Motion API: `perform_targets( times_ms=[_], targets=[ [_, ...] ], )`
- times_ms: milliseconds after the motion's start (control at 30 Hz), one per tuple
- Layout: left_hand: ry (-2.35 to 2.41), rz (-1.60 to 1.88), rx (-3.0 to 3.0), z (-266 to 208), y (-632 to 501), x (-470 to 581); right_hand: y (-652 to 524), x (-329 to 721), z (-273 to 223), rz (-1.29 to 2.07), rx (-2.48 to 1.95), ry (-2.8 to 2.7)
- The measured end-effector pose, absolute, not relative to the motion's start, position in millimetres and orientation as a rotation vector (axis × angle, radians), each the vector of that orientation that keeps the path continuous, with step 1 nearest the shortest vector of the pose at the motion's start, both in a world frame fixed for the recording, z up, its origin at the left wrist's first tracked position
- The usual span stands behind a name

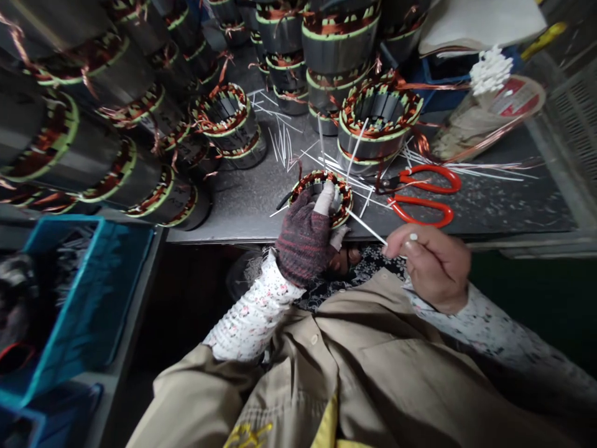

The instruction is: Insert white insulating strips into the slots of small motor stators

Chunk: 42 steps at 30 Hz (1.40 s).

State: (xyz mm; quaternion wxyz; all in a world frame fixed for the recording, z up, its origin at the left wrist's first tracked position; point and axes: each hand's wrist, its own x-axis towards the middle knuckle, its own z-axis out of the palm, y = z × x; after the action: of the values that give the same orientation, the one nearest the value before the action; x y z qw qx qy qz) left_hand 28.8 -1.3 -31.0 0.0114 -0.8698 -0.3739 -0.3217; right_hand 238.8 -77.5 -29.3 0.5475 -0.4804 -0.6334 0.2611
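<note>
My left hand (305, 239), in a dark knitted glove with pale wrapping on its fingers, grips a small motor stator (344, 214) at the table's front edge. The stator's ring of copper windings and pale green insulation faces up; the hand covers part of it. My right hand (436, 264) is bare and closed in a pinch on a thin white cord (366, 228). That cord runs taut from the stator's right rim to my fingers, and a white tip shows by the thumb. Another white strand (357, 152) rises from the rim. Red-handled scissors (426, 177) lie just beyond my right hand.
Wound stators (380, 115) stand singly and in stacks (340, 46) at the back and left. Loose white strands (282, 146) are scattered on the table (242, 208). A white-tipped bundle (489, 71) lies at right. A blue bin (116, 298) sits lower left.
</note>
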Motion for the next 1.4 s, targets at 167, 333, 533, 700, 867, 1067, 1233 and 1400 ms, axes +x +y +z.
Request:
perform_targets(
  times_ms=[167,333,533,700,867,1067,1233,1400],
  targets=[
    [-1.189,-1.020,-2.735,-26.3,-3.1,30.4,-80.6,243.1,-22.3,0.658,-1.128,-1.530],
    [-1.161,-1.009,-2.689,-24.8,-2.1,30.6,-71.4,238.9,-22.5,0.683,-1.147,-1.504],
    [-1.188,-1.132,-2.713,-34.5,-0.2,29.9,-34.5,218.1,-41.6,0.719,-1.084,-1.438],
    [-1.425,-1.428,-2.858,-35.5,-1.8,31.7,-23.0,213.5,-45.6,0.770,-1.120,-1.391],
    [-1.381,-1.280,-2.857,-29.0,0.7,31.3,-33.7,223.3,-20.8,0.645,-1.099,-1.656],
    [-1.332,-1.240,-2.860,-26.8,3.0,29.0,-22.3,220.9,-20.9,0.476,-1.175,-1.821],
    [-1.305,-1.270,-2.916,-27.7,4.5,28.4,-15.8,220.6,-25.1,0.500,-1.221,-1.791],
    [-1.188,-1.332,-2.847,-26.3,3.9,30.2,-24.9,223.9,-5.1,0.578,-1.295,-1.952]
  ],
)
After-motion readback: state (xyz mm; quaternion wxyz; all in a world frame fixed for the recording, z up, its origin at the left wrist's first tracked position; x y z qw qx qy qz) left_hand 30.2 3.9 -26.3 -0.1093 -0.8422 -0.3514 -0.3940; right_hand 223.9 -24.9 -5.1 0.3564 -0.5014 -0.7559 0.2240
